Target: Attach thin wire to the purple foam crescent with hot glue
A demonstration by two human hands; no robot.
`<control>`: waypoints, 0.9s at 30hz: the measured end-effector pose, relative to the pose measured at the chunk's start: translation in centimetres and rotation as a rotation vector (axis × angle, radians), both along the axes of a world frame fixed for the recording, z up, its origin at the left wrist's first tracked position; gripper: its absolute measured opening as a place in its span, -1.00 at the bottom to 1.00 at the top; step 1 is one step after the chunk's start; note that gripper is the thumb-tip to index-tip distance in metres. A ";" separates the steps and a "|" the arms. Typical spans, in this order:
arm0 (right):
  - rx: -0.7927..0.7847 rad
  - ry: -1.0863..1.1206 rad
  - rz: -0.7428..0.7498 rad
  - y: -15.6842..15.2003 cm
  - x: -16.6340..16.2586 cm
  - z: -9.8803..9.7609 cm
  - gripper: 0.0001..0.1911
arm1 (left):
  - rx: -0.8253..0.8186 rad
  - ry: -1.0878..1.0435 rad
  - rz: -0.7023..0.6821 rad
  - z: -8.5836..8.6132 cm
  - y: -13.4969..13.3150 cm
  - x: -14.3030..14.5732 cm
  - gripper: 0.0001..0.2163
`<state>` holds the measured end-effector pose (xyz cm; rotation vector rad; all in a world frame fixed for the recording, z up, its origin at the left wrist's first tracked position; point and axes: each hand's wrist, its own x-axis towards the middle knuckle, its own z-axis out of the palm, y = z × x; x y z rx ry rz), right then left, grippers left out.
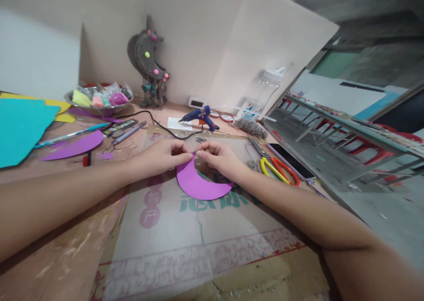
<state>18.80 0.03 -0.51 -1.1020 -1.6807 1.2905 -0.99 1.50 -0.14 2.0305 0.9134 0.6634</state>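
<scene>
A purple paper crescent moon (195, 182) hangs just above the printed cardboard sheet (139, 248), its upper tip between my fingertips. My left hand (167, 157) pinches that tip with thumb and forefinger from the left. My right hand (221, 159) pinches at the same tip from the right, its fingertips almost touching the left ones. Whether something small, such as a thread, is also held there is too small to tell. A thin grey line (200, 230), perhaps a string or a crack, runs down the cardboard below the crescent.
A blue glue gun (200, 116) stands behind my hands, with its black cord trailing left. Scissors (276, 166), a phone (291, 159) and grey yarn (251, 128) lie at right. Left are a bowl (99, 109), purple scrap paper (74, 147) and turquoise sheets (24, 129). A decorated moon (149, 56) stands behind.
</scene>
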 end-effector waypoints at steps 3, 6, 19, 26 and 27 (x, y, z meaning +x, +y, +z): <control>-0.036 0.032 0.013 -0.1 -0.1 0.2 -0.74 | -0.024 -0.019 0.008 0.1 -0.1 0.1 -0.83; -0.059 0.070 0.044 0.0 -0.1 0.2 -0.69 | -0.052 -0.046 0.022 0.1 -0.1 0.0 -0.82; -0.001 -0.033 -0.033 0.0 0.0 0.2 -0.72 | 0.009 -0.029 -0.009 0.0 -0.1 0.0 -0.82; -0.017 -0.019 -0.026 -0.2 -0.2 0.3 -0.70 | 0.012 -0.015 -0.010 0.0 -0.1 0.0 -0.81; -0.025 -0.016 -0.027 -0.2 -0.2 0.3 -0.70 | 0.013 -0.017 -0.011 0.0 -0.1 0.0 -0.81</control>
